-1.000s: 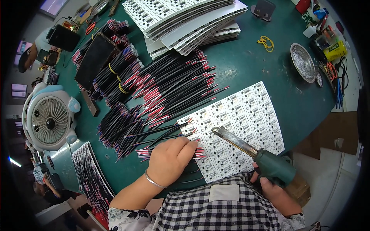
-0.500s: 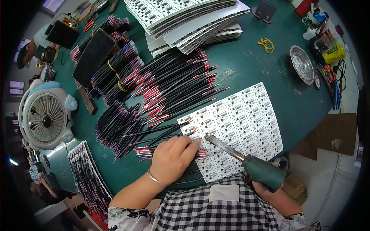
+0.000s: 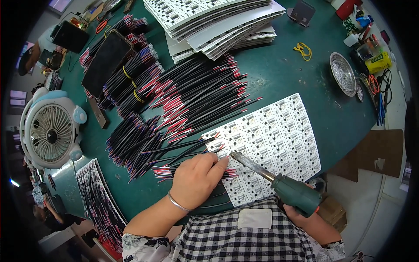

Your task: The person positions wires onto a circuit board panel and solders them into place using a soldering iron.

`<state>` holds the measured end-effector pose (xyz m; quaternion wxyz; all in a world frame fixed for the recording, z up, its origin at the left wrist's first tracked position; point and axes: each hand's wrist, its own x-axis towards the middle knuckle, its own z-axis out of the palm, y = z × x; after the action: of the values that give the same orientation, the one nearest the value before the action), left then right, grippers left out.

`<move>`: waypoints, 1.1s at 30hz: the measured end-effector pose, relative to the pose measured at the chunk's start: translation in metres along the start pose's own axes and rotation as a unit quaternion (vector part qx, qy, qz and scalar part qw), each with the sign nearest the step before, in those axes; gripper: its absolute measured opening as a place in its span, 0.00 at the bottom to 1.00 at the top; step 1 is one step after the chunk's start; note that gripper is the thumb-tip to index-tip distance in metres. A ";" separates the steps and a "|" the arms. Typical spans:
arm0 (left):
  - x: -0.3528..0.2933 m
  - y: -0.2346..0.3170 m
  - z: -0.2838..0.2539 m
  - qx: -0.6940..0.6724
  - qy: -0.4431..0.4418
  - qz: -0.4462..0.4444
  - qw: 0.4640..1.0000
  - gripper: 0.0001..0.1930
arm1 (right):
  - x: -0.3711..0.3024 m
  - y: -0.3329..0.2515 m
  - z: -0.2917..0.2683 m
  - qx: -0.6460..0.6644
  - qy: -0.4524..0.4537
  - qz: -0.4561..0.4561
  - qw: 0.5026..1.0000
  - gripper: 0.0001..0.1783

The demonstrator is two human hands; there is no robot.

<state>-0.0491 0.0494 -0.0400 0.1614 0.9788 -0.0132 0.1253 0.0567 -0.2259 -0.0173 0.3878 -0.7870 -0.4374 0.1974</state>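
Right hand [image 3: 294,215] grips the green soldering iron [image 3: 296,194] by its stiff handle — the safe hold; left hand [image 3: 195,182] has its fingers together, probably on a hidden wire, over the light-looking, bendable circuit sheet [image 3: 275,139] at the near edge of the worktop [image 3: 340,118].

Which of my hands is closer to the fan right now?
Left. Your left hand is at the left side of the circuit sheet, right of the fan; your right hand, holding the soldering iron, is farther right.
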 end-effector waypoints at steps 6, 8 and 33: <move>0.003 0.003 -0.003 -0.014 0.002 -0.013 1.000 0.14 | -0.007 0.001 -0.004 0.056 -0.039 0.048 0.997 0.16; 0.002 0.001 -0.003 -0.020 0.003 -0.014 1.000 0.15 | -0.011 0.003 0.001 0.088 -0.017 0.068 0.994 0.17; 0.001 -0.003 0.001 -0.036 0.016 -0.010 0.999 0.15 | -0.023 0.005 0.004 0.131 0.004 0.116 0.985 0.15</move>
<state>-0.0475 0.0519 -0.0414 0.1976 0.9704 -0.0051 0.1388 0.0440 -0.2447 -0.0242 0.4640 -0.7753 -0.3122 0.2933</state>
